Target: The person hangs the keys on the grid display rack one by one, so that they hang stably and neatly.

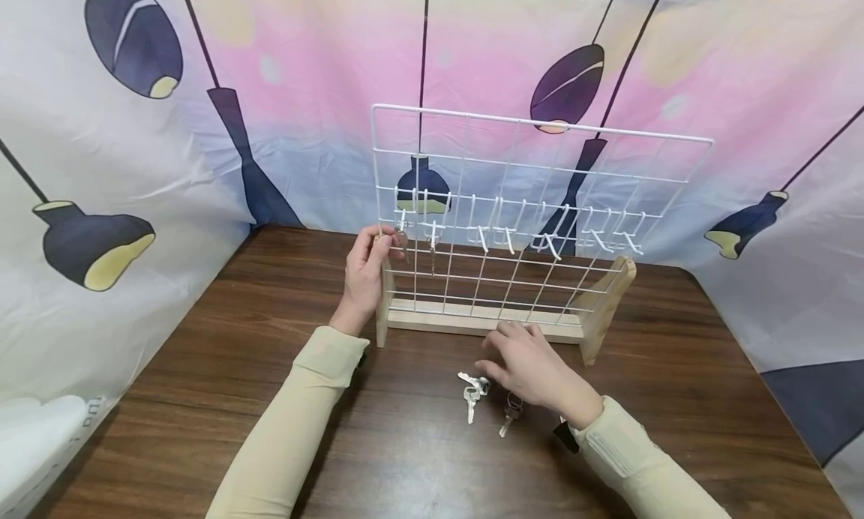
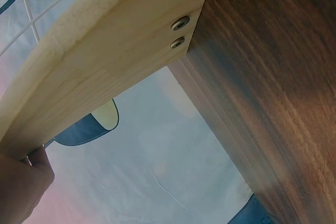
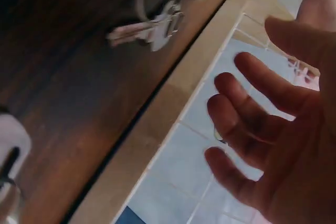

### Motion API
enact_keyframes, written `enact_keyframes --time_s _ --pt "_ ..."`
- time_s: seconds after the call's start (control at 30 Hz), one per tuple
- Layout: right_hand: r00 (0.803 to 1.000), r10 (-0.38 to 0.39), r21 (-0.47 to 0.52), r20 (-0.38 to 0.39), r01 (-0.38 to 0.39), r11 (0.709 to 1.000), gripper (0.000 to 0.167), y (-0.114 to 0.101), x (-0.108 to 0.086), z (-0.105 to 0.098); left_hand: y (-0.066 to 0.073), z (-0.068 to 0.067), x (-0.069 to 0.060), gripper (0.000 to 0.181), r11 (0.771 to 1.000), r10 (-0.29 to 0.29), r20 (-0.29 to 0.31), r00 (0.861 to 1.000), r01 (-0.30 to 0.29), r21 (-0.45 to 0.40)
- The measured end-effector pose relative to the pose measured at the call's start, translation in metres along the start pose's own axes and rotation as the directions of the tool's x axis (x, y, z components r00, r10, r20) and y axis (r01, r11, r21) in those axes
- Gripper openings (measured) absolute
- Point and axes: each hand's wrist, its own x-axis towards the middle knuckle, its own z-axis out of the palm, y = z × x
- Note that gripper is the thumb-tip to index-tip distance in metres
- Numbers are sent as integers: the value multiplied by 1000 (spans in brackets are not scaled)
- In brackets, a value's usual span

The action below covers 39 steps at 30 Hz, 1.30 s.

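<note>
A white wire grid rack (image 1: 540, 133) on a wooden base stands on the table. My left hand (image 1: 364, 275) grips the top of its left wooden side piece (image 2: 100, 51), close to a key (image 1: 401, 238) hanging on the leftmost hook. Another key (image 1: 433, 256) hangs on the hook beside it. My right hand (image 1: 529, 361), fingers loosely bent and holding nothing, hovers in front of the base. Below it on the tabletop lie several loose keys, among them a silver key (image 1: 470, 405) and a ringed key (image 1: 508, 421). In the right wrist view, a key (image 3: 152, 27) appears blurred.
Several bare white hooks (image 1: 550, 245) hang along the middle and right of the grid. The dark wooden table (image 1: 405, 444) meets a patterned cloth backdrop (image 1: 324, 129) behind the rack. A white object (image 1: 40, 436) sits at the lower left edge.
</note>
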Motion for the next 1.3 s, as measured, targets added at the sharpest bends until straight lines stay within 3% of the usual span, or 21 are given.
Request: enact_keyframes --time_s 0.13,0.3,1.3 --pt "995 44 23 86 -46 999 23 4 -2 5 -1 0 -1 20 1000 5 2 1000 -5 -3" --pt "990 54 12 129 -56 998 22 6 -3 10 0 0 -2 19 1000 10 6 1000 -10 -11" --pt "981 31 -10 194 -30 999 20 4 0 15 1 0 0 25 999 36 29 999 -35 -11"
